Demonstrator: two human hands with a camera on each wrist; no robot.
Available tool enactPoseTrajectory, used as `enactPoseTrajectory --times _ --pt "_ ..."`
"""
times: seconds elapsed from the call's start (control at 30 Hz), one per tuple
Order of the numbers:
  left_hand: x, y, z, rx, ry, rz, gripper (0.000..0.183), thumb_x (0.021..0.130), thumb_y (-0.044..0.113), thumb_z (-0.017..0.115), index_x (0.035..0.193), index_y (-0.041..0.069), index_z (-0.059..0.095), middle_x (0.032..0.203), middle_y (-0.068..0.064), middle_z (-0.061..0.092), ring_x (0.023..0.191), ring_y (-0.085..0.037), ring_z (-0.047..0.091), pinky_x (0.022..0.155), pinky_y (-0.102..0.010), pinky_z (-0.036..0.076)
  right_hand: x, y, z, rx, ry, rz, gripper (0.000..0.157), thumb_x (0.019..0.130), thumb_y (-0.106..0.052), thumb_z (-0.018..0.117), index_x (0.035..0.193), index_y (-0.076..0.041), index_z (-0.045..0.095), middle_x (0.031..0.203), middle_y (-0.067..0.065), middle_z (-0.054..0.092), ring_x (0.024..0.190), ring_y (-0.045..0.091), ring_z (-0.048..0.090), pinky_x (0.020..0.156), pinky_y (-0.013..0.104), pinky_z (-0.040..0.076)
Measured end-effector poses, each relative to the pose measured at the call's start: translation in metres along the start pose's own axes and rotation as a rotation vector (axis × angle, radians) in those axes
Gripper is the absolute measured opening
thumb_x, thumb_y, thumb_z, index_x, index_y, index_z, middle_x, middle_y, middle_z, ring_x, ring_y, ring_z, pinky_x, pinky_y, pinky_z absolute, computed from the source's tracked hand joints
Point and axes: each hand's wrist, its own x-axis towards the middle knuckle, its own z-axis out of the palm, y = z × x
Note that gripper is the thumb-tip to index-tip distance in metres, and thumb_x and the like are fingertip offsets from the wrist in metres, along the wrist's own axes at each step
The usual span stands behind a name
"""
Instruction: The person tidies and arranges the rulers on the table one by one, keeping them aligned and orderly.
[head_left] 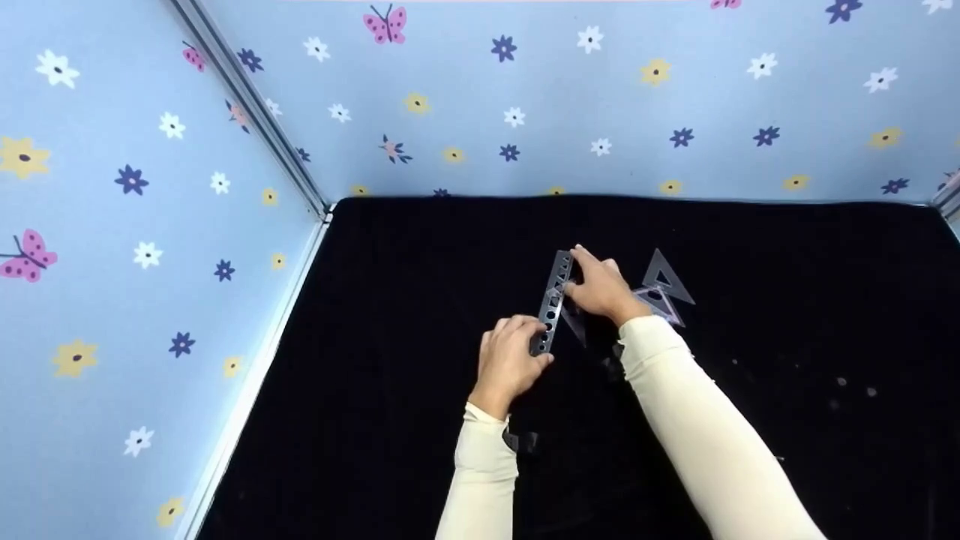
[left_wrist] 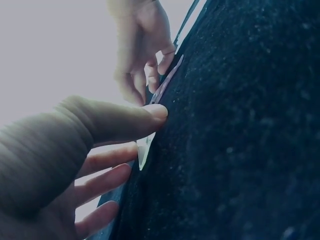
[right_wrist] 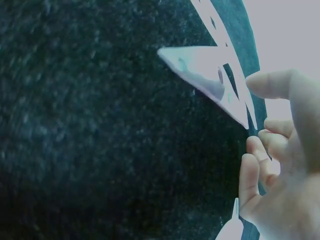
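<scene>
A clear stencil ruler (head_left: 553, 300) with a row of cut-out shapes lies slantwise between two bare hands. At its near end, the left hand (head_left: 510, 360) pinches it between thumb and fingers, the thumb (left_wrist: 145, 117) crossing the tip in the left wrist view. The right hand (head_left: 600, 286) is along the upper right edge, its index finger reaching the far corner and its thumb (right_wrist: 265, 84) touching the edge lower down. Partly under the right hand, a clear set square (head_left: 574, 322) shows beside the ruler; its pointed corner (right_wrist: 190, 62) shows in the right wrist view.
Two more clear set squares overlap right of the right hand, one greyish (head_left: 671, 281) and one pink-edged (head_left: 664, 306). Black cloth (head_left: 375, 337) covers the table. Flowered blue panels (head_left: 450, 82) stand at the back and left, with a white rail (head_left: 255, 382) along the left edge.
</scene>
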Motion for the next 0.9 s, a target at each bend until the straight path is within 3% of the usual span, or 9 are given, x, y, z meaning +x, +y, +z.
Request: enactPoseTrajectory --times 0.27,0.57,0.7,0.9 --pt "0.0000 -0.0033 -0.0011 -0.032 -0.010 0.000 0.046 0.078 0.031 0.085 0.120 0.019 0.072 0.130 0.009 0.064 0.122 -0.015 0.054 0.094 -0.037 0.043 0.0012 -0.0006 0.0037 -0.004 0.018 0.055 0.066 0.102 -0.041 0.051 0.157 -0.010 0.032 0.160 0.010 0.034 0.139 0.037 0.033 0.109 0.054 0.033" --pt "0.0001 -0.0069 -0.0023 -0.040 -0.022 -0.015 0.046 0.077 0.030 0.086 0.120 0.019 0.072 0.131 0.009 0.065 0.122 -0.015 0.054 0.095 -0.037 0.043 0.0044 -0.0022 0.0040 0.113 0.060 0.099 0.063 0.096 -0.033 0.061 0.152 -0.010 0.042 0.139 0.020 0.055 0.128 0.040 0.046 0.105 0.053 0.038" --pt "0.0005 -0.0055 -0.0019 -0.052 -0.038 -0.006 0.045 0.079 0.030 0.085 0.121 0.020 0.073 0.133 0.009 0.064 0.123 -0.014 0.054 0.095 -0.037 0.042 0.0043 -0.0018 0.0009 0.077 0.079 0.125 0.066 0.094 -0.031 0.062 0.153 -0.010 0.040 0.143 0.020 0.052 0.127 0.041 0.050 0.104 0.053 0.039" --pt "0.0010 -0.0041 -0.0033 -0.057 -0.032 0.000 0.044 0.079 0.029 0.085 0.120 0.020 0.073 0.132 0.009 0.064 0.123 -0.015 0.054 0.095 -0.038 0.042 0.0054 -0.0018 0.0013 0.021 0.101 0.125 0.068 0.092 -0.030 0.062 0.153 -0.010 0.041 0.152 0.016 0.045 0.134 0.042 0.044 0.106 0.054 0.037"
